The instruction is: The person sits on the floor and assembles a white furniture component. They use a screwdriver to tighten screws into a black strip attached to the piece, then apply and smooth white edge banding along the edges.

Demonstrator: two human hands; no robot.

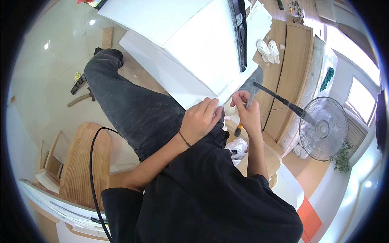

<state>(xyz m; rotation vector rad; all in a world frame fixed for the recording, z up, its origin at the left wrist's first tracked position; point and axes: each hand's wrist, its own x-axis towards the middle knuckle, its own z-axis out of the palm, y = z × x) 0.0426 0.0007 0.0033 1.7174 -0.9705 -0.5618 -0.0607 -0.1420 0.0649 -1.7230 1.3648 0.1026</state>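
Observation:
A large white board structure (198, 52) reaches down toward my lap, its lower corner at my hands. My left hand (199, 119), with a dark cord round the wrist, is closed at that corner, fingers pressed together on the board's edge. Just to the right, my right hand (248, 108) is raised with curled fingers and thumb drawn together. A thin grey sliver shows by its fingertips, against the grey fan base (257, 76); I cannot make out whether it is held. Below the right hand is a tool with an orange and black handle (238, 130).
A black rail (240, 36) runs along the board's right side. To the right stands a fan (323, 128), beside wooden panels (293, 77) and white clogs (268, 52). On the left floor lie a hammer (81, 99) and a wooden stool (87, 162). A black cable (92, 174) hangs nearby.

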